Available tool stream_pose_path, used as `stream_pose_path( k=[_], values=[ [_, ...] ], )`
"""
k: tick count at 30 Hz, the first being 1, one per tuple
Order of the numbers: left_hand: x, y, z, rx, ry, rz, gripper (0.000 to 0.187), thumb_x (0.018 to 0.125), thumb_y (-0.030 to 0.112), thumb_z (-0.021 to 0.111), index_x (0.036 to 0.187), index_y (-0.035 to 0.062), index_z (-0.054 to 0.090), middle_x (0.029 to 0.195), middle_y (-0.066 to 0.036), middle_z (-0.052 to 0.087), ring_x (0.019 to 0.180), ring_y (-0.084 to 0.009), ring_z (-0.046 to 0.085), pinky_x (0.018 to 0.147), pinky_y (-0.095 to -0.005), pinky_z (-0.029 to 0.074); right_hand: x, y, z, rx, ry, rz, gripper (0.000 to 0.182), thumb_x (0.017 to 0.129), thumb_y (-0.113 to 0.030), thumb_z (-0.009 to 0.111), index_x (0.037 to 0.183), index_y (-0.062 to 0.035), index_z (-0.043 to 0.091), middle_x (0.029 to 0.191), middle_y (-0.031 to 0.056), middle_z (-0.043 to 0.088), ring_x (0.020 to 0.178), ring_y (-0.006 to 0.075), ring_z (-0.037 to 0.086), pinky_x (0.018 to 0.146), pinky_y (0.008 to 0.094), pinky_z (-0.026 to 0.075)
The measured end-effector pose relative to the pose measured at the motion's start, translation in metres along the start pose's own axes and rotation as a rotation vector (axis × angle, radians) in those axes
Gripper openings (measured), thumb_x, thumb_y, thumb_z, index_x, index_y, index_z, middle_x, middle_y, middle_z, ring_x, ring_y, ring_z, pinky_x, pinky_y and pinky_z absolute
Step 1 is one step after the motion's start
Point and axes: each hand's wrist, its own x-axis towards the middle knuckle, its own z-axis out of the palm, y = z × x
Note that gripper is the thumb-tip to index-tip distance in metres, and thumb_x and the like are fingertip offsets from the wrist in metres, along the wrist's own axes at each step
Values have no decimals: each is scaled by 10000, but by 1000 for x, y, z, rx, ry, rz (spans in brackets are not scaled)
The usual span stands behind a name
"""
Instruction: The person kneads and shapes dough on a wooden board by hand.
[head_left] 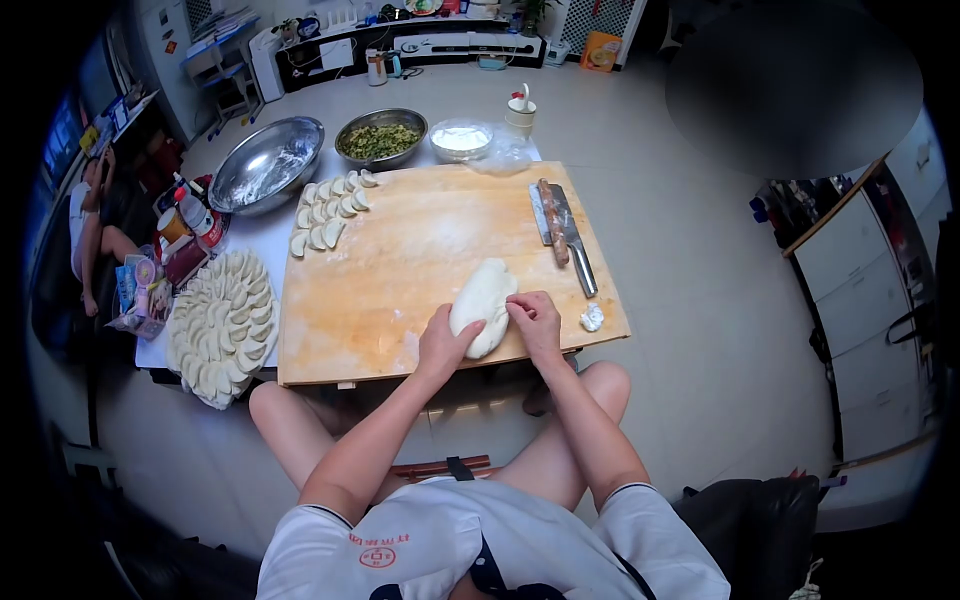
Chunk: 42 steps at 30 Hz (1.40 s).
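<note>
A long oval lump of white dough (482,300) is held over the near part of the floured wooden board (430,230). My left hand (447,342) grips its lower left side, the thumb lying across the top. On the dough's right edge, my right hand (536,322) pinches with closed fingertips. To the right on the board are a cleaver (574,235), a rolling pin (552,222) lying along it, and a small crumpled white piece (592,317). Several folded dumplings (326,212) stand in rows at the board's far left corner.
Left of the board is a round tray's worth of dumplings (222,322). Behind it stand a steel basin (268,165), a bowl of green filling (381,139), a bowl of flour (461,138) and a white lidded jar (520,112). Another person (92,225) sits at far left.
</note>
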Motion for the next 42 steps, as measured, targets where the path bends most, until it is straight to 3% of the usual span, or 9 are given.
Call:
stream_pose_path(
  k=[5,8,14,20,24,27,30,39,42],
  values=[
    [0,-4,3,18,22,4,690,815,472,742,1245,-33,552,1133,-254,647,1069,-379,630,914,-435,488,12,20,2,-57,-60,14,147,853,-96,738,974,-13,730,857,41,666,777,117,611,694,255,502],
    [0,0,-1,-5,1,-1,686,818,474,739,1244,-31,554,1130,-248,648,1069,-376,628,919,-431,486,19,13,-7,218,-179,254,161,878,-119,713,967,15,714,843,18,674,785,94,598,697,254,497],
    [1,-4,1,-25,-9,2,677,826,475,729,1246,-27,556,1136,-242,652,1068,-369,630,920,-428,483,26,15,-68,221,52,249,166,897,-145,690,938,15,706,822,23,674,753,94,579,688,268,489],
    [1,-7,3,-24,9,17,664,831,467,725,1248,-21,558,1142,-236,653,1070,-367,631,922,-426,483,24,48,-144,-460,149,59,174,888,-147,676,909,22,710,844,91,674,757,168,628,700,313,516],
    [2,-6,4,-11,8,20,651,831,460,725,1243,-18,563,1141,-235,654,1066,-366,632,920,-429,483,20,58,-150,-643,68,10,148,851,-150,695,875,-7,720,881,119,679,778,205,655,725,338,524],
    [1,-4,2,-19,3,28,631,830,457,725,1222,-16,579,1131,-234,657,1062,-365,632,916,-432,484,17,63,-144,-664,28,82,133,821,-162,723,838,-30,730,834,107,691,747,208,661,695,348,523],
    [0,-3,0,-19,-11,31,618,830,464,722,1198,-15,595,1119,-232,661,1058,-366,632,910,-433,484,22,52,-143,-644,13,379,188,762,-233,771,789,-53,724,804,110,706,743,265,674,685,395,530],
    [2,-8,2,-17,-3,36,624,824,477,721,1187,-15,598,1102,-228,662,1039,-369,630,904,-433,482,22,79,-175,-273,-149,341,155,811,-65,721,941,14,751,801,47,719,687,106,627,626,279,518],
    [3,-9,1,-29,-7,40,610,827,470,719,1179,-14,603,1096,-228,664,1036,-366,631,901,-432,482,25,81,-173,-399,83,256,160,851,-76,688,969,18,741,836,56,723,713,101,633,650,268,529]
  ],
)
